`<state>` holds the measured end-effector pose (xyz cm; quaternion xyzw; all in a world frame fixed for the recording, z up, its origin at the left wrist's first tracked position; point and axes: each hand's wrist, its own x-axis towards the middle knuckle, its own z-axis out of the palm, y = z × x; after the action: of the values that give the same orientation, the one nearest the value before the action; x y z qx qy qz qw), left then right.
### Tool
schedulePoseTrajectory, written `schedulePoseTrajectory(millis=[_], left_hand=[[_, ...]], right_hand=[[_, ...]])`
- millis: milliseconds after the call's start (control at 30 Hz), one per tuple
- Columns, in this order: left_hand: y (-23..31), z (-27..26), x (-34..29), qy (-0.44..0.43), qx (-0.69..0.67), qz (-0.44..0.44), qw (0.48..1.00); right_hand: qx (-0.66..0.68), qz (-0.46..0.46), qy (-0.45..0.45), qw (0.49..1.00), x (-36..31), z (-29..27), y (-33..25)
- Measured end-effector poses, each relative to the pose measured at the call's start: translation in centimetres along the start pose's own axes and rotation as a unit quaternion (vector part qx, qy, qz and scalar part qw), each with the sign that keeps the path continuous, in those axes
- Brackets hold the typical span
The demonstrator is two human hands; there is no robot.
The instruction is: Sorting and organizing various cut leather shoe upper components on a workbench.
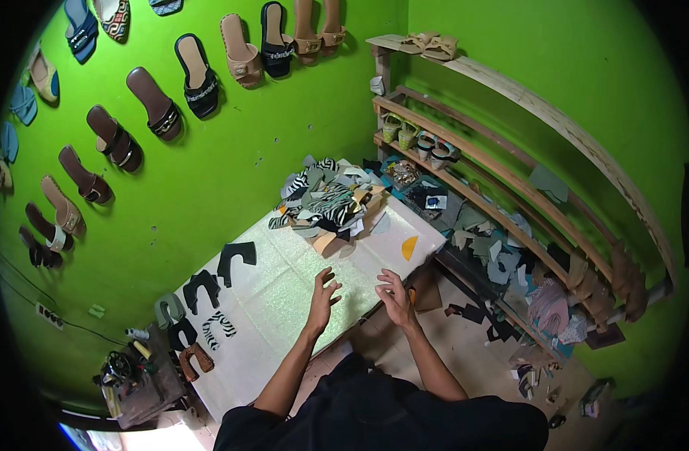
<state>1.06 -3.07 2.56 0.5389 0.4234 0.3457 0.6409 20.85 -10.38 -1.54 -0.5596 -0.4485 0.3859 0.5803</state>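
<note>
Both of my hands hover over the front part of a pale, glittery table [277, 323] and hold nothing. My left hand [324, 295] has its fingers apart and slightly curled. To its right, near the table's front edge, my right hand [394, 295] is open too, its fingers spread and bent. Beyond them lies a heap of material scraps [333, 199] in zebra print, grey-green, tan and black. A yellow half-round piece [409, 247] lies right of the heap. At the left, curved black cut pieces [237, 261], zebra strips [218, 329] and a brown patterned piece [196, 362] are laid out.
Sandals [196, 75] hang on the green wall at the left. A wooden rack [502, 169] with several shoes stands along the right, above piled scraps [487, 240]. A machine [122, 368] stands off the table's left end. More dark scraps [502, 327] litter the floor.
</note>
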Motion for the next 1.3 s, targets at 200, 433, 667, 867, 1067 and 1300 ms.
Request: schedulePoseTrajectory(millis=[200,433,667,867,1067,1300], left_hand=[[0.8,0.8,4.2,0.011,-0.021,0.006,1.000],[1.8,-0.4,11.5,0.048,-0.065,0.014,0.997],[2.4,-2.4,16.9,0.090,-0.079,0.014,0.993],[2.5,-3.3,20.6,0.142,-0.066,-0.029,0.987],[1.6,-4.1,24.8,0.187,0.013,-0.027,0.982],[2.0,-3.8,29.0,0.212,0.323,0.122,0.914]], right_hand=[[-0.022,-0.004,-0.020,1.000,4.2,-1.2,-0.3],[-0.064,0.001,-0.044,0.997,12.6,-1.7,-1.6],[-0.075,0.010,-0.070,0.995,20.7,-1.2,-1.1],[-0.104,0.010,-0.099,0.990,26.9,-0.3,0.3],[-0.151,-0.040,-0.172,0.973,33.7,0.5,2.9],[-0.265,-0.136,-0.252,0.921,39.0,0.4,4.1]])
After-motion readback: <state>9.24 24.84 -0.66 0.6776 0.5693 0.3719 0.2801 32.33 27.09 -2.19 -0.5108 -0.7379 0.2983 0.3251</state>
